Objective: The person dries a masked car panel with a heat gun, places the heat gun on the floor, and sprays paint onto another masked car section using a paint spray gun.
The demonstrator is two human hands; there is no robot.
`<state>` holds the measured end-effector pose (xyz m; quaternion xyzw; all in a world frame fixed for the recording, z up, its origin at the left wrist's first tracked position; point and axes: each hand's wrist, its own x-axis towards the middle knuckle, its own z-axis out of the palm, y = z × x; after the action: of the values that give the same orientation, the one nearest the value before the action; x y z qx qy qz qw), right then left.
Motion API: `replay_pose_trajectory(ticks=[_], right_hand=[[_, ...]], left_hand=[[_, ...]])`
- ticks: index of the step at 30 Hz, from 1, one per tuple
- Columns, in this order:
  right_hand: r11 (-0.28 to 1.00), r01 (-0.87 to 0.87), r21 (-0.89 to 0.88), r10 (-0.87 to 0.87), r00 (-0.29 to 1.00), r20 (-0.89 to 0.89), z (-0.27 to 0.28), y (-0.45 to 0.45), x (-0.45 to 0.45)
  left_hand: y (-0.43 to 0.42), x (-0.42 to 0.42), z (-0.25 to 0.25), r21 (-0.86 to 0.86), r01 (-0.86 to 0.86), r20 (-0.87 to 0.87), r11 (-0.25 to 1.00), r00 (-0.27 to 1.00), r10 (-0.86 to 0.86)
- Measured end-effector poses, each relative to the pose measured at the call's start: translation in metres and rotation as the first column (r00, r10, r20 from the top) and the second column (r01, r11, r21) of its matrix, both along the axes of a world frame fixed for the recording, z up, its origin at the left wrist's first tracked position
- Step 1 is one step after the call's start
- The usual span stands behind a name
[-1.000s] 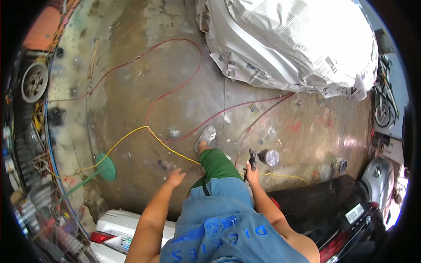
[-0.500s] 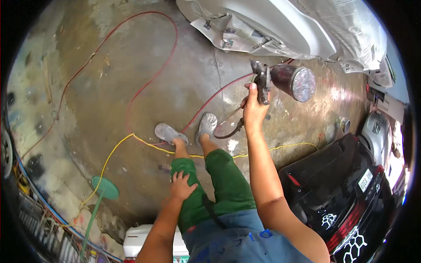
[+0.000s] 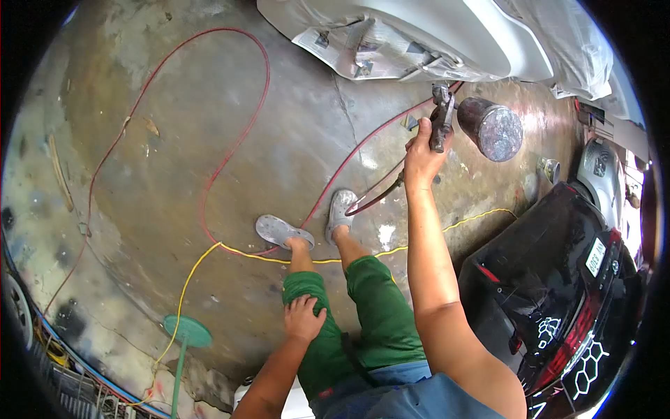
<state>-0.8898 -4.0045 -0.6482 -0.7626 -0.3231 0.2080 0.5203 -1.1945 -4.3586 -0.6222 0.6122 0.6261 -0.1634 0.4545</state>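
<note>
My right hand (image 3: 426, 160) is wrapped round the handle of a dark spray gun (image 3: 441, 119), held out just in front of a white car panel (image 3: 488, 35). A paint-stained metal cup (image 3: 499, 131) is attached at the gun's right side. From the grip a hose (image 3: 377, 199) hangs down toward the floor. My left hand (image 3: 304, 317) rests on the green shorts at my thigh, fingers spread and holding nothing. Newspaper and plastic sheeting (image 3: 363, 49) cover the lower part of the white panel.
A red hose (image 3: 262, 105) loops over the floor, and a yellow cord (image 3: 188, 286) crosses by my feet. At the right stands a black car part (image 3: 544, 244) with a can (image 3: 549, 170) behind it. A green round stand (image 3: 188, 331) is at the lower left.
My right hand has first lifted the spray gun from low by my side, then moved it farther out toward the white panel. My left hand has come to rest on my thigh.
</note>
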Motion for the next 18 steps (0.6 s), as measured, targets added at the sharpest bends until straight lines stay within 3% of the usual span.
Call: replay_pose_trajectory(ticks=[1, 3, 6, 9, 11, 12, 18], right_hand=[[1.0, -0.012, -0.015, 0.012, 1.0, 0.025, -0.002, 0.005, -0.003], [0.998, -0.062, 0.004, 0.057, 0.946, 0.318, -0.01, 0.018, -0.016], [0.981, -0.188, -0.037, 0.178, 0.817, 0.548, -0.01, 0.04, -0.048], [0.95, -0.269, -0.159, 0.31, 0.743, 0.593, -0.02, 0.062, -0.079], [0.887, -0.257, -0.383, 0.444, 0.702, 0.556, -0.052, 0.073, -0.091], [0.904, -0.309, -0.296, 0.427, 0.688, 0.587, -0.054, 0.079, -0.1], [0.854, -0.377, -0.359, 0.517, 0.698, 0.495, -0.039, 0.085, -0.104]], left_hand=[[0.002, -0.003, 0.0, 0.005, -0.001, 0.014, 1.0, 1.0, 0.001], [0.006, -0.008, 0.001, 0.002, 0.007, 0.022, 1.0, 1.0, -0.007], [0.012, -0.014, 0.001, -0.036, 0.013, 0.015, 0.999, 1.0, -0.012], [0.015, -0.019, -0.001, -0.076, -0.008, 0.028, 0.997, 1.0, 0.01], [0.02, -0.02, 0.0, -0.07, 0.003, 0.025, 0.998, 1.0, -0.002], [0.018, -0.022, -0.002, -0.06, 0.0, 0.033, 0.998, 0.999, 0.002], [0.029, -0.024, 0.001, -0.096, 0.012, 0.039, 0.995, 0.999, -0.009]])
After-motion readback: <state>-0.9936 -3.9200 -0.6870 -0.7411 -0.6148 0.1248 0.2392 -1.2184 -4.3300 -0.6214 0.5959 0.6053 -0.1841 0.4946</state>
